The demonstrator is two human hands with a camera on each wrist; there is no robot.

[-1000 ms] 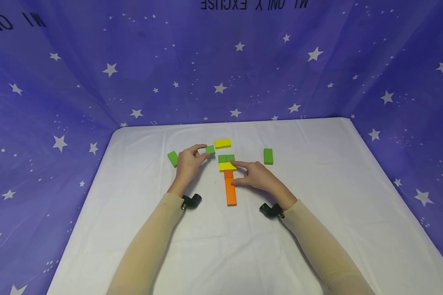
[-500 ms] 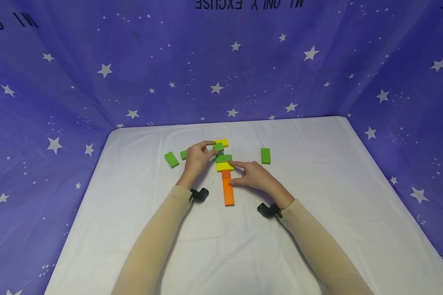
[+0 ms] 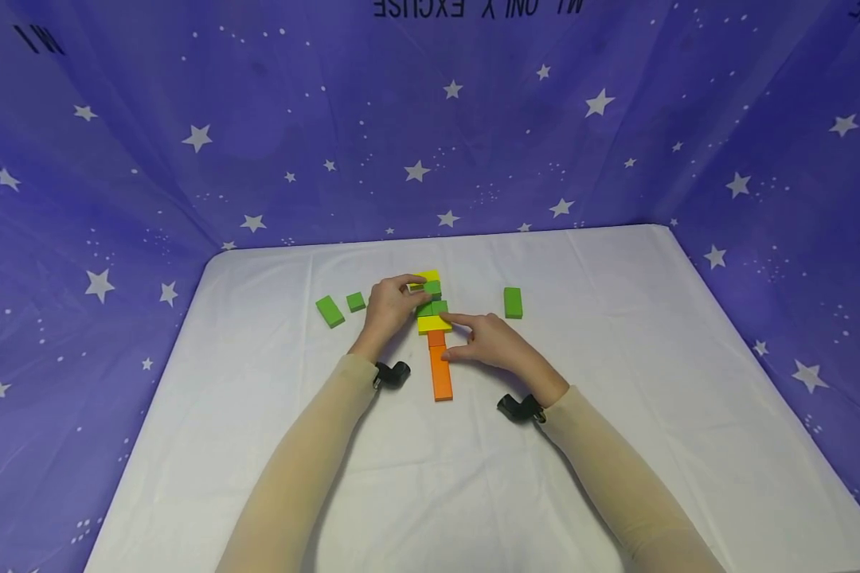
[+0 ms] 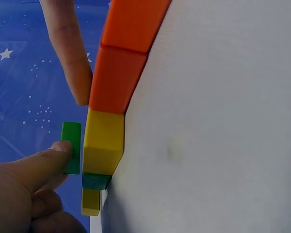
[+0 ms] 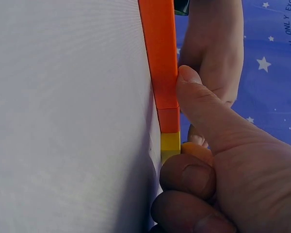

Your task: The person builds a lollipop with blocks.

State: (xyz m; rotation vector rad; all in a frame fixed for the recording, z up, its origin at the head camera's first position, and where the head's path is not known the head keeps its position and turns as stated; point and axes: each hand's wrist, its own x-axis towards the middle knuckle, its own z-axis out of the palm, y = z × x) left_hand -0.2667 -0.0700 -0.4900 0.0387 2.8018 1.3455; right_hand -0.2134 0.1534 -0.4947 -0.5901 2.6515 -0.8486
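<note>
A column of blocks lies on the table: a long orange block (image 3: pixel 440 376), a short orange block (image 3: pixel 436 338), a yellow block (image 3: pixel 428 325) across them, then two green blocks side by side. My left hand (image 3: pixel 389 309) pinches a small green block (image 3: pixel 433 289) over the far end of the column. That green block (image 4: pixel 72 132) appears between thumb and finger in the left wrist view. My right hand (image 3: pixel 490 338) reaches in from the right, index fingertip at the green and yellow blocks. Its thumb (image 5: pixel 190 77) touches the long orange block (image 5: pixel 160 53).
Another yellow block (image 3: pixel 431 275) lies behind the column, partly covered by the left hand. To the left are a green rectangular block (image 3: pixel 330 311) and a small green block (image 3: pixel 356 302). One more green rectangular block (image 3: pixel 513 303) lies to the right. A purple starred cloth surrounds the white table (image 3: pixel 580 477).
My left hand has moved right with its small green block, from left of the column to over its far end. The small green block at left came into view. My right hand stays nearly still.
</note>
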